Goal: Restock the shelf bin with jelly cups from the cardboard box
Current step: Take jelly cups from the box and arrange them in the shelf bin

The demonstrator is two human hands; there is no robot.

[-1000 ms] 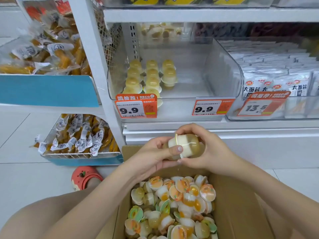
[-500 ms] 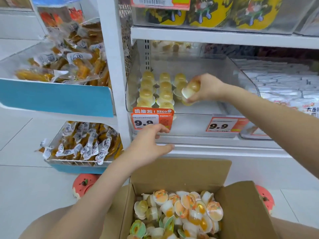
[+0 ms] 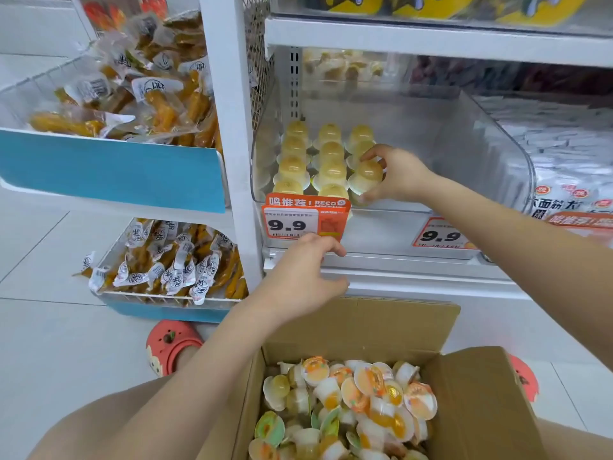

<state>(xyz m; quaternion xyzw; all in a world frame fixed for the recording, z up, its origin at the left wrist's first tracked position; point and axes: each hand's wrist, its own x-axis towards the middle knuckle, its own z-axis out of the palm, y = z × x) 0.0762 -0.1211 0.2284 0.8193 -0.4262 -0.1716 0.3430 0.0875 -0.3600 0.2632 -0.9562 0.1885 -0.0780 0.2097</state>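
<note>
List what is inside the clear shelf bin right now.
Inside the clear shelf bin stand three rows of jelly cups, upside down. The right hand grips one more jelly cup at the third row's front. The price tag hides the front cups' bases.

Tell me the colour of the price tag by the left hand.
Orange-red with a white panel, black 9.9: the price tag, head view.

Right hand (image 3: pixel 399 175) extended forward on a straight forearm, fingers curled around a jelly cup (image 3: pixel 365 179). Left hand (image 3: pixel 303 277) lower, palm down, fingers loosely bent, holding nothing.
</note>
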